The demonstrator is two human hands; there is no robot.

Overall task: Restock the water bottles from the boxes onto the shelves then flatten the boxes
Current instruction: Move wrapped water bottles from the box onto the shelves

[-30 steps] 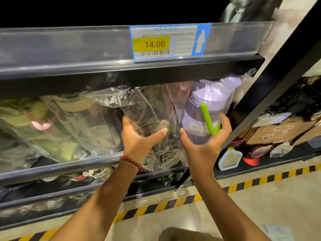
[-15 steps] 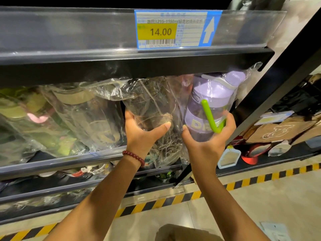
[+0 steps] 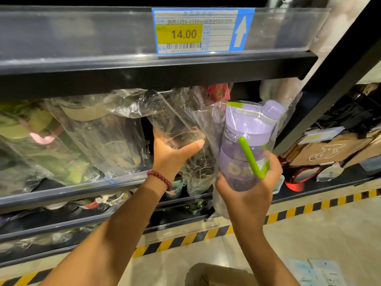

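Purple water bottle [image 3: 245,149], plastic-wrapped, upright at the shelf [image 3: 82,187] front, its base gripped by the right hand [image 3: 247,195]; left hand [image 3: 173,155] beside it clasps a clear-bagged bottle [image 3: 181,131] on the shelf.

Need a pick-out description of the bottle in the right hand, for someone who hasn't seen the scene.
Find the yellow 14.00 price tag on the shelf edge, then look below and right. The purple bottle sits in the right hand, bagged in clear plastic. Only it has a bright green strap; its neighbours are dark or green.
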